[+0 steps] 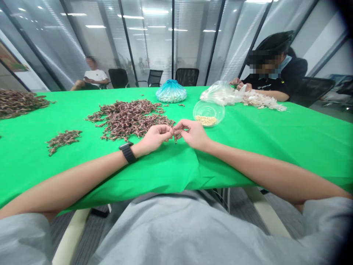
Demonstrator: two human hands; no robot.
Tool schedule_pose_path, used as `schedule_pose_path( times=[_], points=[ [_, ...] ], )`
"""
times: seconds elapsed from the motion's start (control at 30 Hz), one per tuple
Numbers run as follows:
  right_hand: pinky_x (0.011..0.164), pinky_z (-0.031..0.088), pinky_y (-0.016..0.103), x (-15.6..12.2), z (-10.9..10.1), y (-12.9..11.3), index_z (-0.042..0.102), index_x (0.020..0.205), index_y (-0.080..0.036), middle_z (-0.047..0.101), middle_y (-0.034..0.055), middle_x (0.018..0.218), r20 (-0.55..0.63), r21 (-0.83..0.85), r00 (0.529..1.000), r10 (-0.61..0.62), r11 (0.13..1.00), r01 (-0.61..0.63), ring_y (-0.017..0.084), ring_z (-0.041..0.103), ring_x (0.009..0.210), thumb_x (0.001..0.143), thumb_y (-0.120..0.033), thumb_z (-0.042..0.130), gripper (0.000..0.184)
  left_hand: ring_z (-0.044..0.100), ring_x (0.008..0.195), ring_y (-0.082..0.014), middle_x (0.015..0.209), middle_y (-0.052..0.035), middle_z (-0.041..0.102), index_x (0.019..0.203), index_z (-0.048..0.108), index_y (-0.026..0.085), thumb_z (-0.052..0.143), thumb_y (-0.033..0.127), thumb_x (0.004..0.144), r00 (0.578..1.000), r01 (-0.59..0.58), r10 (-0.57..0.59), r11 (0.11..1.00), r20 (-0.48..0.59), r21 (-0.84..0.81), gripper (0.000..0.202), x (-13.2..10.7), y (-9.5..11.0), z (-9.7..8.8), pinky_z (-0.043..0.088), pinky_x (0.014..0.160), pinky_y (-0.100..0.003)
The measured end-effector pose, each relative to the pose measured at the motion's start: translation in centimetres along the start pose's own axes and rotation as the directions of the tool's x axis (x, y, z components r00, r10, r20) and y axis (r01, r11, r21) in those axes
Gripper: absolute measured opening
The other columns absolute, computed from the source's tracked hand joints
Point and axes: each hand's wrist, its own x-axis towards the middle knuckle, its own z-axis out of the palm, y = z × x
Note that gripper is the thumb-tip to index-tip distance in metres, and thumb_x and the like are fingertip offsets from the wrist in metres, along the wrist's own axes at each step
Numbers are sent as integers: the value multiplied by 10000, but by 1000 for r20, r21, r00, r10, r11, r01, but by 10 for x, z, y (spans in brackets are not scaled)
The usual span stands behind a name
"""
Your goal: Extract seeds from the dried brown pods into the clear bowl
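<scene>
Small brown piece (175, 138) is being held on end, its long axis pointing down, pinched between the left hand (154, 138) and right hand (193, 134), about equally near both. Loose brown pieces (129, 119) are being left heaped just ahead on a green tablecloth (248, 147), with a clear plastic bowl (209, 112) beyond, inside a glass-walled room (154, 44).

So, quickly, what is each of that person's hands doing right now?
Left hand: closed, fingertips pinching a small brown piece.
Right hand: closed, pinching the same small brown piece.
</scene>
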Motion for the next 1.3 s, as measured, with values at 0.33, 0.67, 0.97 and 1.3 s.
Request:
schedule_pose_path(
  times=[0.33,0.67,0.97,1.3],
  points=[
    [735,618,342,-3,2,3,713,858,-202,730,17,799,3,-46,1000,-13,999,14,188,728,724,825,-135,593,141,468,602,-87,651,25,559,780,647,138,683,332,790,999,39,-38,998,17,-39,198,0,-6,2,360,605,-229],
    [680,634,325,-3,7,0,701,826,-191,718,12,742,-14,36,1000,28,999,-27,178,723,675,800,-153,596,115,467,602,-84,673,13,570,793,648,131,681,326,803,1000,17,-17,1000,8,-2,198,0,-8,2,341,586,-225],
    [614,616,296,-1,9,-2,684,777,-173,706,9,712,-34,124,996,78,990,-73,161,701,635,762,-166,653,35,474,596,-85,678,15,577,787,635,136,677,324,797,1000,6,-6,1000,-4,24,192,-2,-5,3,341,576,-220],
    [664,625,310,-3,5,-3,693,806,-191,721,9,720,-2,6,999,34,999,-34,174,725,667,778,-139,582,126,450,593,-88,656,16,554,773,630,137,659,337,815,1000,0,-1,999,18,41,207,-1,-8,2,328,580,-230]
  ],
)
